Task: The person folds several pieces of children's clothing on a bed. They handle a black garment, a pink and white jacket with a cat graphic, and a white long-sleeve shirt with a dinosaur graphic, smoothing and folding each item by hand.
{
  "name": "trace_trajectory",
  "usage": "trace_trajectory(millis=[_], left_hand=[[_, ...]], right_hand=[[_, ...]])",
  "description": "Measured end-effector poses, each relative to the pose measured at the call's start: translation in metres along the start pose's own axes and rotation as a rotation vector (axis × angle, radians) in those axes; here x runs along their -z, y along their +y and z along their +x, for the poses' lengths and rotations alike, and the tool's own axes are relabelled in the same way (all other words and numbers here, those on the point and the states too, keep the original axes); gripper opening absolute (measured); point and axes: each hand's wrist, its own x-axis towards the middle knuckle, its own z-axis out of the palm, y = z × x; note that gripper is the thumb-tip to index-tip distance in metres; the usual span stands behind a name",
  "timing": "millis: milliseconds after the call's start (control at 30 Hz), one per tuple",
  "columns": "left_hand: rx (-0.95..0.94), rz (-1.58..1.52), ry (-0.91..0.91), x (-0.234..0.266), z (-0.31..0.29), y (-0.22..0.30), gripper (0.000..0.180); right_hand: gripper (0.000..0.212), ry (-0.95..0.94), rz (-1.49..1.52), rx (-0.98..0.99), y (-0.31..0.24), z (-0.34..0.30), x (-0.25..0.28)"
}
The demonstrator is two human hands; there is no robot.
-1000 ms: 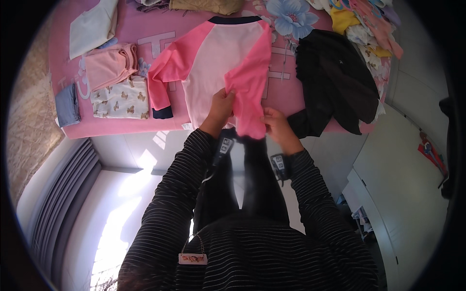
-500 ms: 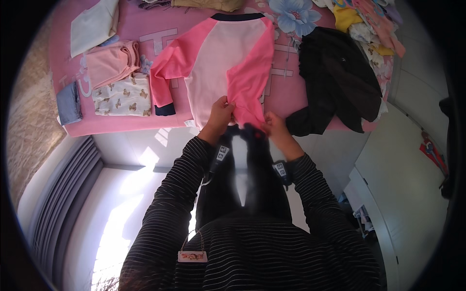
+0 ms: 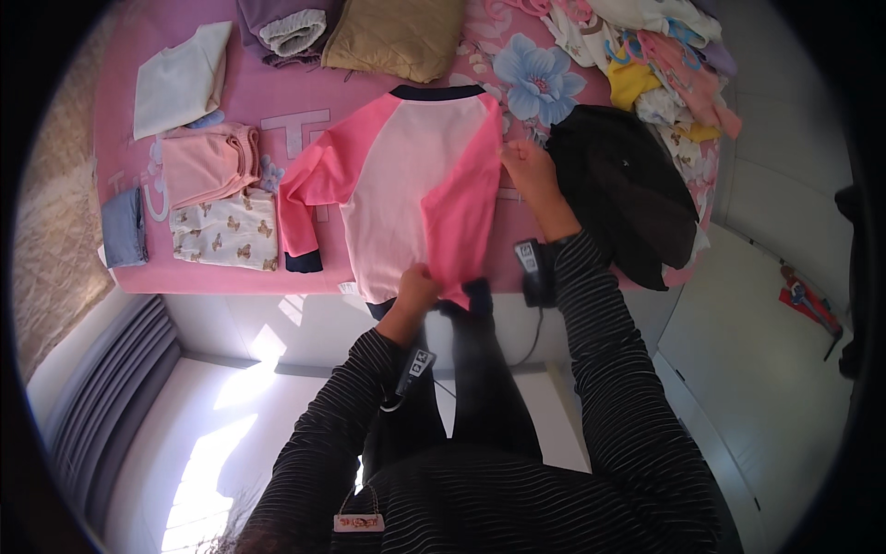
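A pink long-sleeved top [image 3: 388, 194] lies spread at the bed's front, with a pale body, brighter pink sleeves and a dark navy collar at the far end. Its right sleeve is folded inward across the body, and the navy cuff hangs by the bed's edge. My left hand [image 3: 415, 295] is closed on the lower part of the top, by the folded sleeve. At the top's right edge, below the shoulder, my right hand [image 3: 535, 175] has curled fingers, their tips pinching the sleeve's edge. The left sleeve stretches out, bent downward.
Folded clothes lie left: a white piece [image 3: 180, 83], pink trousers [image 3: 208, 166], a bear-print piece [image 3: 226, 231] and a blue-grey bundle [image 3: 125, 231]. A tan quilted garment [image 3: 397, 37] lies behind. Right are a black garment [image 3: 628, 185] and a heap of clothes [image 3: 683, 83].
My right hand has moved from the sleeve's cuff end up to the top's right edge near the shoulder. My left hand stays at the lower part. The view has shifted, showing more of the bed.
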Motion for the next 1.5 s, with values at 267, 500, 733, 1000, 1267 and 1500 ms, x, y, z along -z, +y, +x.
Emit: trace_trajectory(millis=[267,500,733,1000,1267,1500], left_hand=[[0.062,-0.498,-0.065,0.004,-0.005,-0.004,0.021],[0.045,-0.257,-0.17,-0.004,-0.005,-0.015,0.016],[0.079,-0.361,-0.147,-0.01,-0.018,-0.016,0.029],[0.09,-0.579,-0.235,-0.016,-0.037,-0.019,0.04],[0.028,-0.305,-0.225,-0.017,-0.039,-0.012,0.023],[0.066,-0.278,0.039,-0.005,-0.016,0.01,0.033]], right_hand=[[0.024,-0.332,-0.013,-0.153,-0.028,0.067,-0.011],[0.016,-0.414,0.498,-0.412,-0.036,0.07,-0.012],[0.022,-0.48,0.635,-0.361,-0.025,0.069,-0.018],[0.038,-0.54,0.973,-0.257,-0.019,0.053,-0.014],[0.032,-0.462,0.722,-0.291,-0.02,0.047,-0.007],[0.029,-0.413,0.352,-0.141,-0.009,0.031,-0.018]])
